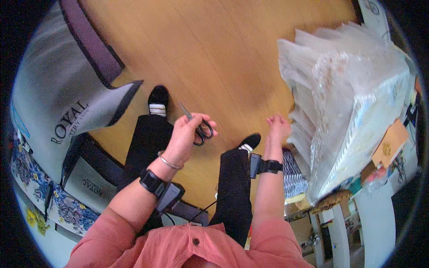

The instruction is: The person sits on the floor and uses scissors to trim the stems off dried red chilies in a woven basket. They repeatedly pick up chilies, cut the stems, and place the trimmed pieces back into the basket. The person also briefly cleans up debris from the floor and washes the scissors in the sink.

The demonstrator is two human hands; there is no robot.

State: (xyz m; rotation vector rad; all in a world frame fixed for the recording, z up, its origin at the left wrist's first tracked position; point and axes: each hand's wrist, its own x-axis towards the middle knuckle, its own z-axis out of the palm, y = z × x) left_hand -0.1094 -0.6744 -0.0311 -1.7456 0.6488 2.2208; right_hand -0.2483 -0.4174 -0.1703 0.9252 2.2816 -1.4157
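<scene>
My left hand point(192, 127) holds a pair of scissors point(203, 134) with black handles. The metal blades are close together and point up and to the left, over the floor. My right hand point(279, 126) hangs further right with loosely curled fingers, just beside a stack wrapped in clear plastic point(335, 77). Nothing shows in the right hand, but its palm is hidden. A black device is strapped to each wrist, and a metal bangle circles the left one.
Wooden floor point(201, 67) lies under my feet. At the left are a large grey-white printed sheet or bag point(50, 77), a purple dark-edged mat or panel point(90, 37) and floral fabric point(72, 214). An orange card point(390, 142) rests on the wrapped stack; shelving point(338, 234) stands lower right.
</scene>
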